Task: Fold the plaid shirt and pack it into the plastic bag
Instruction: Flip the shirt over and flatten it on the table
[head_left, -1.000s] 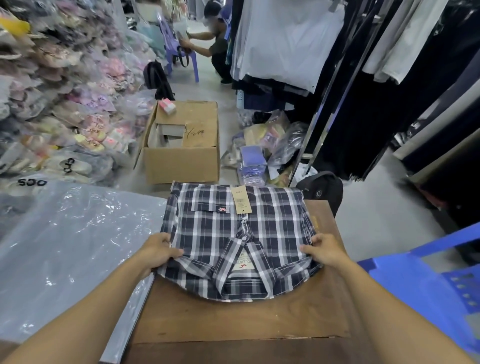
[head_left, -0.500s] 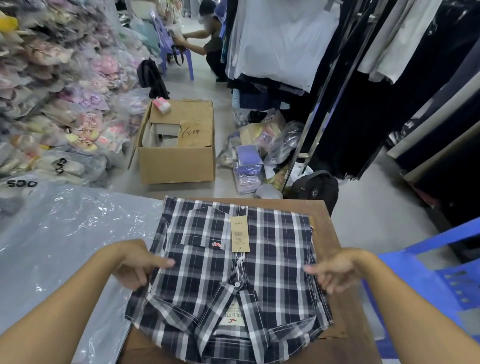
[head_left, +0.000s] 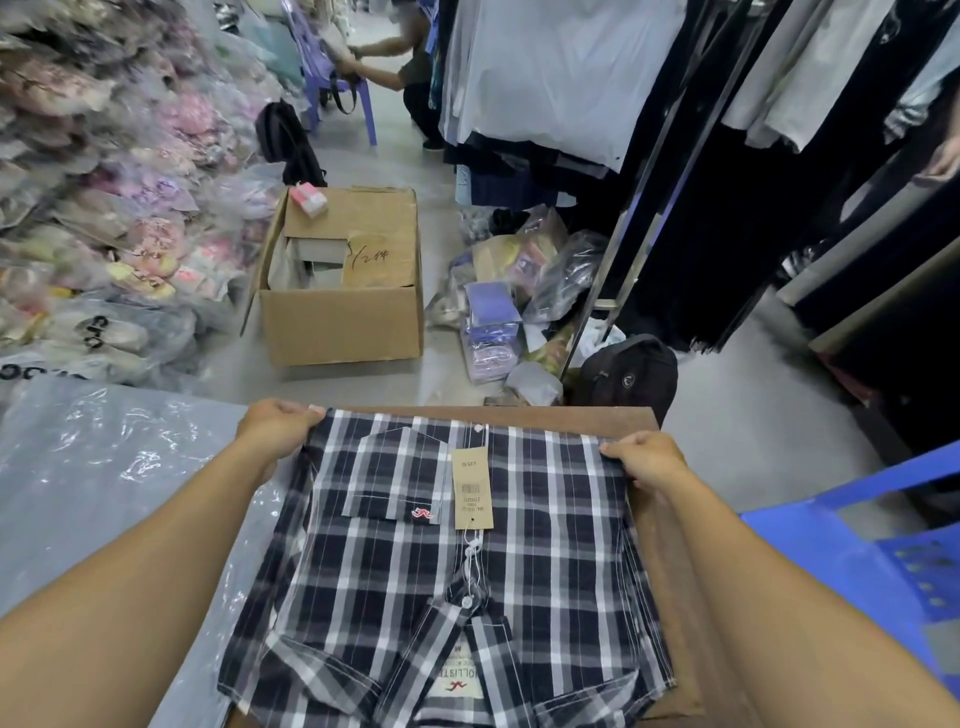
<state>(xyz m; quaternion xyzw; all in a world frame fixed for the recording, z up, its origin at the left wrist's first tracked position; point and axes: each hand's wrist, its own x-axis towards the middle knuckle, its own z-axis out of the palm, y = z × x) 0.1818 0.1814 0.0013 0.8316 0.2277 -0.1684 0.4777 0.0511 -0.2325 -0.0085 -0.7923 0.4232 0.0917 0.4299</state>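
Note:
A folded navy-and-white plaid shirt (head_left: 540, 561) lies face up on a brown wooden table (head_left: 597, 418), collar toward me, with a tan price tag (head_left: 471, 488) on its front. My left hand (head_left: 278, 426) grips the shirt's far left corner. My right hand (head_left: 647, 460) grips its far right corner. A clear plastic bag (head_left: 98, 483) lies flat to the left, partly under the shirt's left edge and my left forearm.
An open cardboard box (head_left: 340, 322) stands on the floor beyond the table. Bagged goods are heaped at left; bags and a black backpack (head_left: 631, 376) lie by a clothes rack at right. A blue plastic chair (head_left: 872, 551) is at right. A person crouches far back.
Both hands moved from the shirt's near sides, by the collar, up to its far corners and closed on them. The view shifted closer, so the shirt fills more of the frame.

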